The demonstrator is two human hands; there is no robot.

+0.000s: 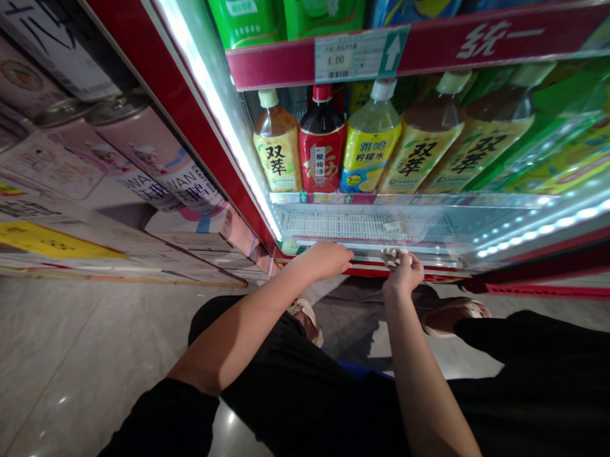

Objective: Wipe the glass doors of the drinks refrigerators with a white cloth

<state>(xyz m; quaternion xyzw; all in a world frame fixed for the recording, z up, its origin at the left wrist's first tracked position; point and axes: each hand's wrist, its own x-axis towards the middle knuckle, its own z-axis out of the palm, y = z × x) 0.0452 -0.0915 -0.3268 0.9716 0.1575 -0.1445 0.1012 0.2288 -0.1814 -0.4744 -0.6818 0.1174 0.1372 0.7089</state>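
At the front edge of the lit drinks fridge, my right hand (pixel 406 273) pinches a crumpled grey-white cloth (pixel 391 257). My left hand (pixel 328 258) is beside it to the left, with its fingers curled at the same front edge (pixel 369 249). Whatever lies in the left fingers is hidden or too small to name. Behind both hands is the fridge's bottom level with a white wire rack (pixel 335 223). On the shelf above stand a red plum-drink bottle (pixel 322 146), a yellow-and-blue lemon-drink bottle (pixel 372 141) and several amber drink bottles (pixel 276 147).
A red shelf strip with a price tag (pixel 335 58) runs above the bottles. Stacked boxes and pink cans (pixel 152 150) crowd the left, divided from the fridge by its red frame (pixel 190 91). My shoes (pixel 306 315) are on the tiled floor (pixel 80 354) below the front edge.
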